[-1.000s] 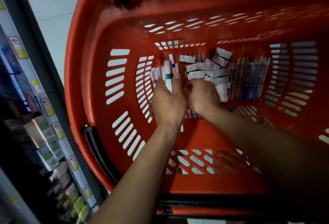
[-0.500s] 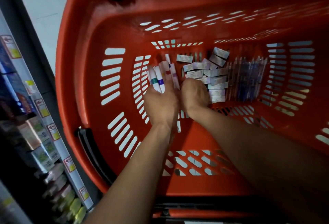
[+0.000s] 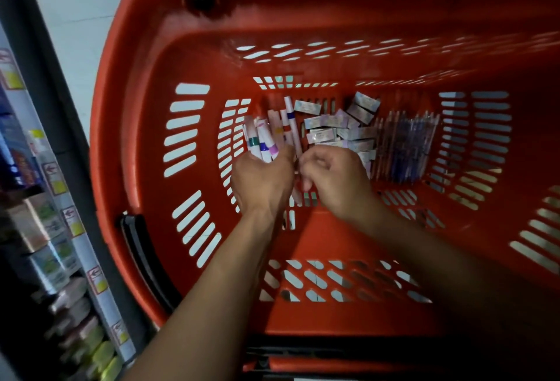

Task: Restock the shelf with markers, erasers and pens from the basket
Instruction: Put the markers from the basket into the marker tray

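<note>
A bundle of white markers (image 3: pixel 263 143) with teal, purple and pink bands is held upright in the left hand (image 3: pixel 263 180), low inside the red basket (image 3: pixel 145 126) near its left wall. The left fingers are curled round the lower ends of the bundle; their tips are hidden behind the hand. More markers (image 3: pixel 288 126) are seen lying on the basket floor just behind the bundle, 1 of them with a blue band. The right hand (image 3: pixel 331 179) is placed beside the left, almost touching it, with fingers bent inward and pressed together over a pale marker (image 3: pixel 298 150); whether that marker is pinched cannot be told. Boxed erasers (image 3: pixel 339 126) are heaped at the middle of the floor, just beyond the right hand. A row of pens (image 3: pixel 406 144) is laid to the right of the erasers. The shelf (image 3: pixel 60 199) is seen at the left edge, with price tags along its rail and blurred packages behind it.
</note>
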Action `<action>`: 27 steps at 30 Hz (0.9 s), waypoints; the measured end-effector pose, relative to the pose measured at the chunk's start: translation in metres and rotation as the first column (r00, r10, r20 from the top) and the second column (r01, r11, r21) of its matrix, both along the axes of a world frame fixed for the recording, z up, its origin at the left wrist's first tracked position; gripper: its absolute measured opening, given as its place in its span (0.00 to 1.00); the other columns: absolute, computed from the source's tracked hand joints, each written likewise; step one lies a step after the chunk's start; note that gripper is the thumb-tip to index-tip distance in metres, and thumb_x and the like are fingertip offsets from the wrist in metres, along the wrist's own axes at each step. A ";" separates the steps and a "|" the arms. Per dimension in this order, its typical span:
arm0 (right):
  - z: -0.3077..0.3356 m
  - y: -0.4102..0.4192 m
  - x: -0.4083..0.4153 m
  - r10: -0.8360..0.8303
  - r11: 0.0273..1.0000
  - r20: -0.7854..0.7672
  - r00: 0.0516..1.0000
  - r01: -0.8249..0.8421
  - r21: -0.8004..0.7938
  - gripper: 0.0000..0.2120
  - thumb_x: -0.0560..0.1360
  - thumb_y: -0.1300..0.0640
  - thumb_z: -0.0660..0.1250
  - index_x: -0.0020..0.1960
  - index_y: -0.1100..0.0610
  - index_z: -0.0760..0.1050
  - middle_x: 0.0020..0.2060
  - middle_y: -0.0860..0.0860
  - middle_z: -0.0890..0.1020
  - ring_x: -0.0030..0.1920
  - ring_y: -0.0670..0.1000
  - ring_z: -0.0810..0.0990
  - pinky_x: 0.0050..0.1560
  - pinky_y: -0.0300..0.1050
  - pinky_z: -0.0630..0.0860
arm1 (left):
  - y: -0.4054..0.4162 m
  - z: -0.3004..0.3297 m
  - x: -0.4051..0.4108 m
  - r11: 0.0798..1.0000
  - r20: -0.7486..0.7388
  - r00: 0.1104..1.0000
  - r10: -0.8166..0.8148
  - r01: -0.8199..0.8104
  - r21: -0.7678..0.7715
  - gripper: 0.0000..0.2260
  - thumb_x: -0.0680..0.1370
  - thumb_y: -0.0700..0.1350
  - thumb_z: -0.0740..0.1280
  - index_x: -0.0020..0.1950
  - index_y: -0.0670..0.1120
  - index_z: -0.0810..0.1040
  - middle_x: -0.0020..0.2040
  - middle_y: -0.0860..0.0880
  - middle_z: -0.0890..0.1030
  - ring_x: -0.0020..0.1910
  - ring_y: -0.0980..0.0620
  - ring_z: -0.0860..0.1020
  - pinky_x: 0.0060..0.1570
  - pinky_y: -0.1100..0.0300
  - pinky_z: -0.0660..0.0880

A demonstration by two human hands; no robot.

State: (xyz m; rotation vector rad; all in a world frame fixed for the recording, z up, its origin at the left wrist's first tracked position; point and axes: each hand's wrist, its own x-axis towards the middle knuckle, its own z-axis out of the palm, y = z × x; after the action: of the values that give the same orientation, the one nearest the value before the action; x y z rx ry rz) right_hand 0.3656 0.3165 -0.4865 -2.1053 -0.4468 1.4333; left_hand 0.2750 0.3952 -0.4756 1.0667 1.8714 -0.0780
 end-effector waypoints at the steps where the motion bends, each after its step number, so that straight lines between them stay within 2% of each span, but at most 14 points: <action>1: -0.007 0.002 0.001 0.006 0.999 0.064 0.998 -0.003 -0.052 0.08 0.73 0.53 0.64 0.37 0.51 0.80 0.30 0.48 0.83 0.36 0.51 0.83 0.40 0.50 0.80 | 0.000 0.000 0.000 1.000 -0.020 1.000 0.009 -0.009 0.000 0.14 0.73 0.55 0.71 0.32 0.48 0.79 0.27 0.53 0.81 0.26 0.55 0.78 0.31 0.58 0.74; 5: -0.035 0.012 -0.004 0.117 0.977 0.246 0.962 -0.067 -0.203 0.09 0.78 0.56 0.64 0.41 0.51 0.80 0.40 0.48 0.85 0.43 0.53 0.83 0.38 0.42 0.72 | -0.001 -0.004 0.001 0.999 -0.039 0.998 0.049 -0.048 0.025 0.18 0.78 0.58 0.69 0.35 0.47 0.79 0.31 0.50 0.82 0.31 0.49 0.81 0.34 0.55 0.76; 9: -0.055 0.025 -0.016 0.219 0.946 0.379 0.899 -0.100 -0.309 0.10 0.78 0.52 0.65 0.52 0.52 0.85 0.48 0.52 0.86 0.49 0.58 0.84 0.41 0.43 0.71 | 0.001 -0.006 -0.003 0.995 -0.046 0.999 0.019 -0.014 0.101 0.18 0.80 0.57 0.70 0.35 0.48 0.79 0.29 0.52 0.81 0.27 0.57 0.79 0.28 0.63 0.71; 12: -0.067 0.033 -0.025 0.320 0.891 0.432 0.843 -0.113 -0.440 0.11 0.80 0.52 0.65 0.54 0.53 0.85 0.50 0.55 0.86 0.51 0.60 0.84 0.41 0.46 0.74 | 0.003 -0.007 -0.003 0.992 -0.034 0.998 0.058 -0.054 0.111 0.15 0.80 0.56 0.71 0.39 0.48 0.81 0.31 0.52 0.82 0.28 0.56 0.80 0.27 0.64 0.71; 15: -0.075 0.037 -0.032 0.399 0.860 0.466 0.790 -0.148 -0.488 0.12 0.83 0.55 0.62 0.54 0.56 0.84 0.51 0.56 0.86 0.53 0.59 0.84 0.44 0.48 0.76 | 0.001 -0.007 -0.002 0.994 -0.030 0.998 0.062 -0.059 0.097 0.13 0.78 0.56 0.73 0.41 0.48 0.83 0.31 0.52 0.83 0.28 0.56 0.80 0.24 0.65 0.71; 19: -0.071 0.037 -0.033 0.367 0.860 0.429 0.826 -0.126 -0.494 0.09 0.81 0.54 0.66 0.52 0.56 0.84 0.49 0.57 0.86 0.51 0.60 0.84 0.40 0.46 0.71 | 0.001 -0.007 -0.003 0.996 -0.025 0.997 0.076 -0.074 0.058 0.10 0.76 0.53 0.74 0.41 0.47 0.83 0.32 0.52 0.83 0.27 0.55 0.79 0.29 0.60 0.72; 22: -0.057 0.028 -0.029 0.264 0.896 0.381 0.886 -0.079 -0.437 0.11 0.77 0.48 0.71 0.46 0.55 0.84 0.37 0.54 0.83 0.45 0.59 0.84 0.34 0.41 0.68 | 0.003 -0.007 -0.003 0.995 -0.022 0.997 0.071 -0.069 0.076 0.10 0.74 0.54 0.76 0.40 0.48 0.82 0.31 0.53 0.83 0.26 0.58 0.79 0.29 0.60 0.73; 25: -0.037 0.016 -0.025 0.176 0.954 0.237 0.955 -0.107 -0.279 0.10 0.76 0.46 0.72 0.42 0.52 0.81 0.31 0.46 0.79 0.36 0.48 0.81 0.31 0.40 0.66 | 0.003 -0.005 -0.002 0.994 0.007 0.998 0.066 -0.067 0.086 0.14 0.71 0.60 0.77 0.43 0.50 0.83 0.35 0.54 0.85 0.33 0.55 0.84 0.35 0.57 0.80; 26: -0.029 0.013 -0.023 0.144 0.970 0.170 0.975 -0.105 -0.220 0.09 0.75 0.48 0.72 0.39 0.49 0.78 0.28 0.43 0.79 0.31 0.42 0.78 0.29 0.38 0.65 | 0.003 -0.004 -0.002 0.995 0.012 0.998 0.056 -0.056 0.081 0.16 0.69 0.63 0.77 0.44 0.51 0.84 0.36 0.55 0.86 0.35 0.55 0.85 0.37 0.57 0.81; 27: -0.022 0.011 -0.021 0.122 0.980 0.115 0.986 -0.102 -0.168 0.10 0.75 0.52 0.72 0.37 0.47 0.75 0.26 0.39 0.77 0.27 0.40 0.76 0.27 0.38 0.65 | 0.003 -0.002 -0.003 0.996 0.011 0.999 0.043 -0.044 0.072 0.18 0.68 0.65 0.77 0.46 0.52 0.84 0.38 0.56 0.86 0.36 0.56 0.85 0.37 0.58 0.81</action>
State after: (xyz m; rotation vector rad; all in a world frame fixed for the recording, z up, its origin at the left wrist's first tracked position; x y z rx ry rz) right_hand 0.3443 0.3271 -0.5083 -2.3424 -0.5207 1.4490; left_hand 0.2722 0.3985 -0.4778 1.0733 1.9001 0.0204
